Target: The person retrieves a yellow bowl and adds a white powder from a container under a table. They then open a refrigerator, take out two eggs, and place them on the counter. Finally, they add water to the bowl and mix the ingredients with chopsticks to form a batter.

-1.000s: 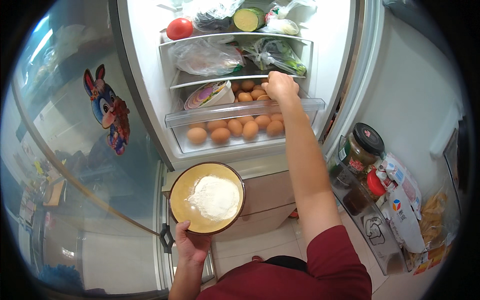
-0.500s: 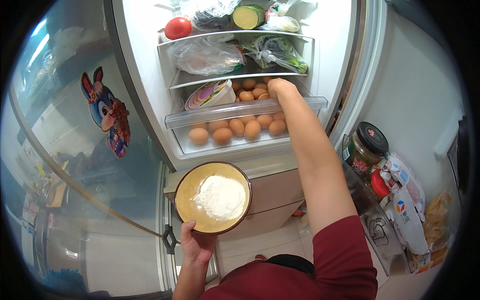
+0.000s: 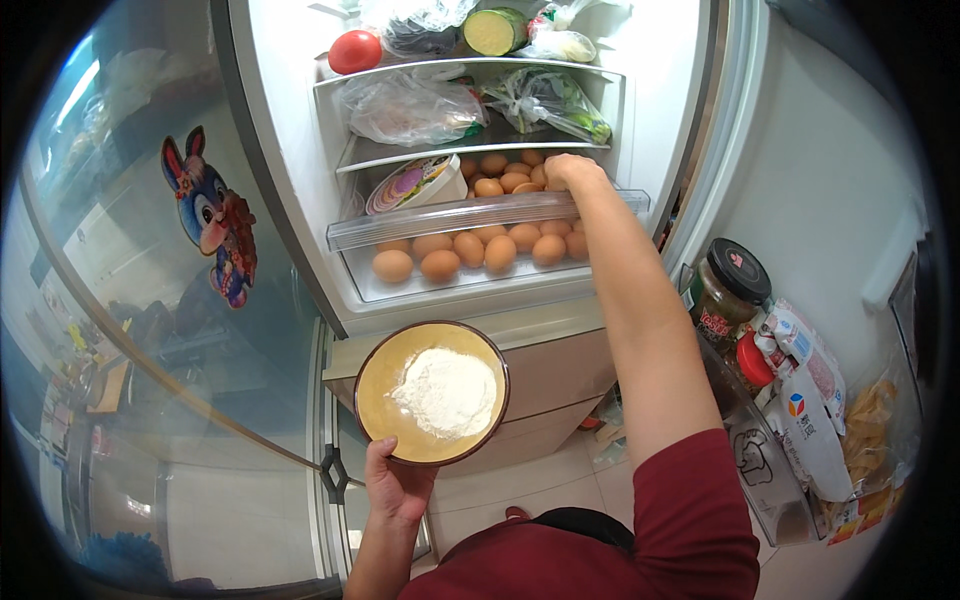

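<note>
My left hand (image 3: 398, 482) grips the near rim of a yellow bowl (image 3: 377, 372) with a dark brown edge, thumb on top. A heap of white powder (image 3: 447, 393) lies in the bowl. My right hand (image 3: 574, 172) reaches over the front lip of a clear fridge drawer (image 3: 440, 229), at the right end of the brown eggs (image 3: 500, 254). Its fingers curl down behind the wrist and are mostly hidden, so what they hold cannot be made out. A white tub (image 3: 417, 186) with a printed lid leans tilted among the eggs on the left.
Shelves above carry a tomato (image 3: 355, 52), a cut green squash (image 3: 495, 32) and bagged vegetables (image 3: 548, 104). On the right, the open door's rack holds a black-lidded jar (image 3: 733, 280) and white packets (image 3: 812, 435). A glass door (image 3: 150, 400) stands on the left.
My right hand has shifted slightly to the right along the eggs inside the drawer. The bowl in my left hand has moved a little to the right.
</note>
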